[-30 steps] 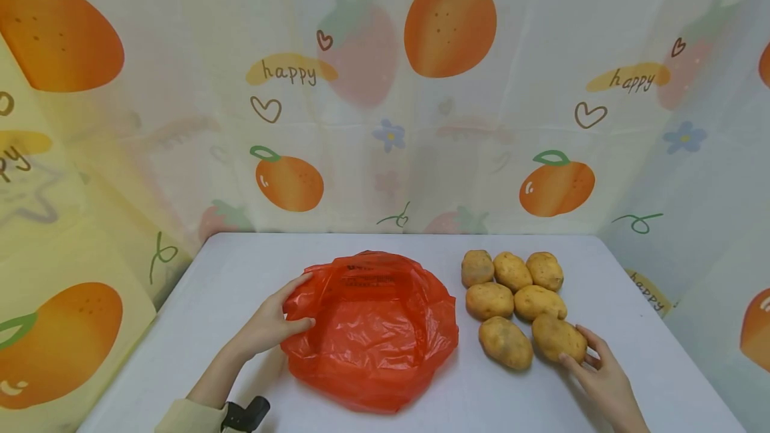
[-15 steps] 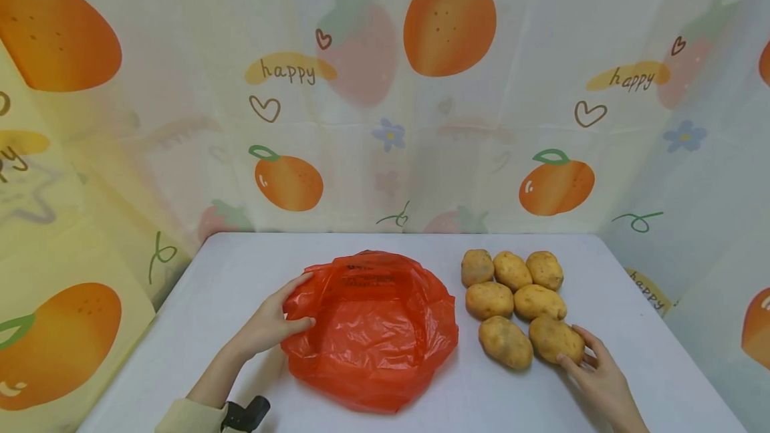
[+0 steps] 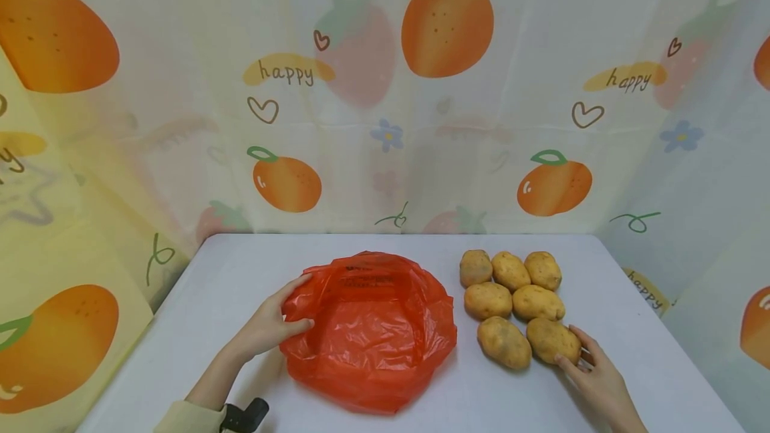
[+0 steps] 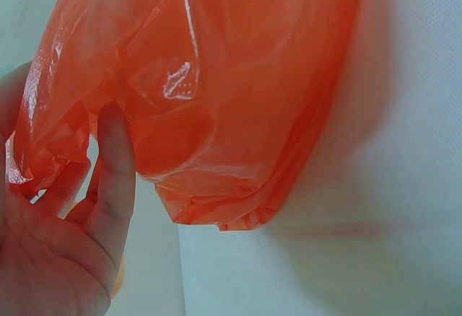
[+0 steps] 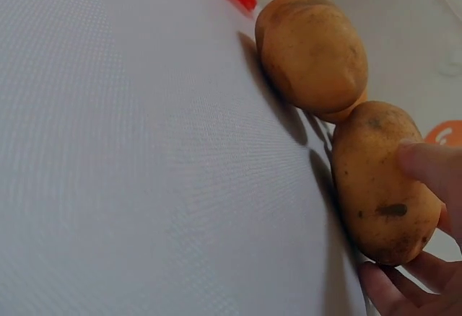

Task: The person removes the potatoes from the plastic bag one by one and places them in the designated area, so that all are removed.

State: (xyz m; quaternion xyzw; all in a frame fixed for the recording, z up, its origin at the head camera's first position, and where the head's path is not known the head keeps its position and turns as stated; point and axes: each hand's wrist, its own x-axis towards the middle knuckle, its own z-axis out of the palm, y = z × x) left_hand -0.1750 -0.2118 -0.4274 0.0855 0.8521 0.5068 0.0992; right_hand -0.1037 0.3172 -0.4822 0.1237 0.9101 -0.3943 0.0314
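A red plastic bag [image 3: 373, 333] stands on the white table with its mouth spread wide. My left hand [image 3: 267, 319] holds the bag's left rim, thumb and fingers around the film; in the left wrist view, the bag [image 4: 216, 99] partly hides the fingers of that hand [image 4: 65, 237]. At the near right of a group of potatoes, my right hand [image 3: 598, 376] grips a potato [image 3: 550, 339] between thumb and fingers. The right wrist view shows this potato [image 5: 379, 179] low over or on the tabletop, close to a neighbouring potato [image 5: 314, 53].
Several other potatoes [image 3: 487, 301] lie grouped in rows to the right of the bag. A fruit-print curtain [image 3: 385, 119] hangs behind and beside the table [image 3: 240, 266]. A black strap device [image 3: 243, 415] is on my left wrist.
The right hand has shifted the gripped potato slightly left, closer to the potato beside it. My left hand and the bag stay as they were.
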